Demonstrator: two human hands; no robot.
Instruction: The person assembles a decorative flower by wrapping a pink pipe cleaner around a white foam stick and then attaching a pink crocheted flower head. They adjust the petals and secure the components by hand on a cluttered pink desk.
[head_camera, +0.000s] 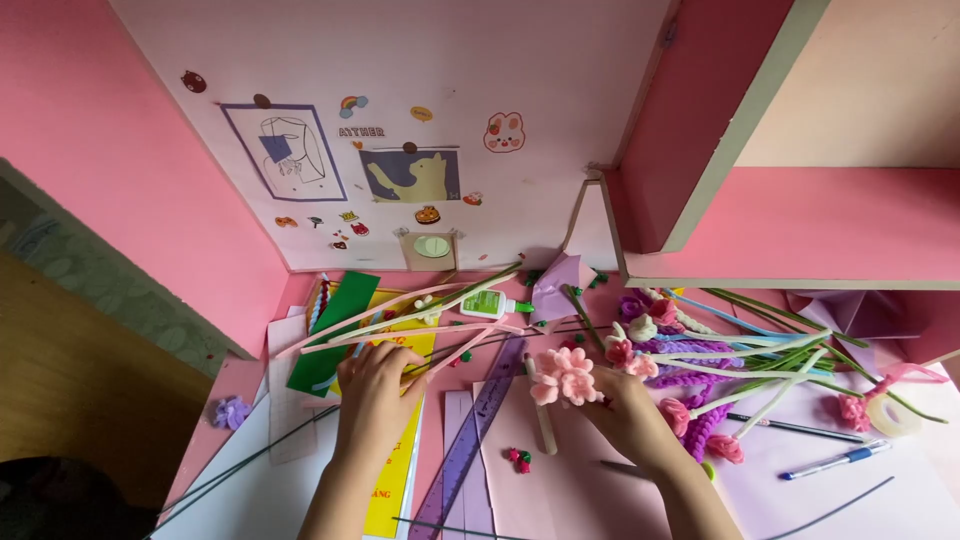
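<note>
Here right hand (625, 410) fingers pinched on pink pipe-cleaner flower (564, 377); left hand (372, 385) fingers curled, touching pink pipe cleaners (400, 305) over yellow paper (395, 480); purple ruler (470, 440) between.

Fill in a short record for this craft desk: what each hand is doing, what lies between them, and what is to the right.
Left hand: reaching into the loose pink pipe cleaners
Right hand: holding a pink pipe-cleaner flower by its stem
Between hands: purple ruler, glue bottle farther back
Right side: finished pipe-cleaner flowers, blue pen, tape roll
</note>
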